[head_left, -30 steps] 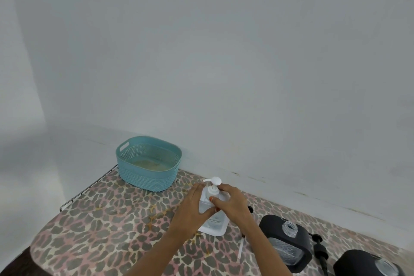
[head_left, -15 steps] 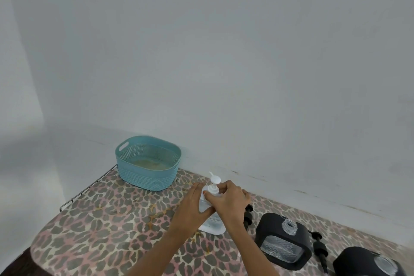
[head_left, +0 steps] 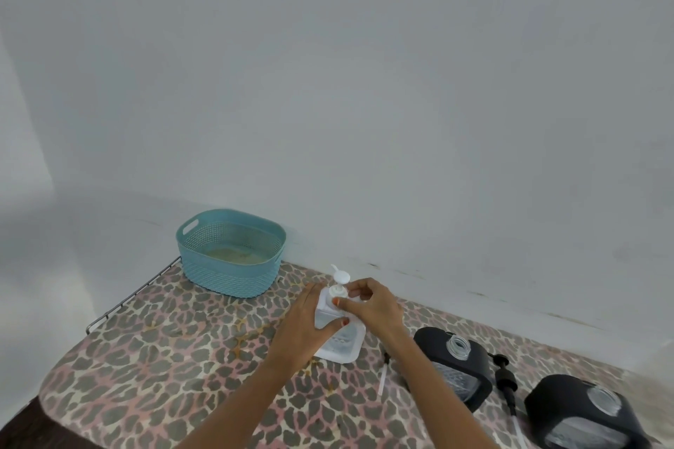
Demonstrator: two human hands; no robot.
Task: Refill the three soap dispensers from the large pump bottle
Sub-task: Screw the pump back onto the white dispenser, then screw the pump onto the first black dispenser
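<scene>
Gripping the clear pump bottle [head_left: 342, 344]: left hand [head_left: 306, 324] round its body, right hand [head_left: 372, 306] pinching its collar.

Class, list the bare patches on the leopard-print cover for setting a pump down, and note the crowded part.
Bare: the cover left of the left hand, in front of the teal basket. Crowded: right, among black dispensers and loose pumps.

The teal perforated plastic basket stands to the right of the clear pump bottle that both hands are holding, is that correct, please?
Not quite. The head view shows the teal perforated plastic basket to the left of the clear pump bottle, not the right; the left hand and the right hand are indeed both holding that bottle.
</scene>
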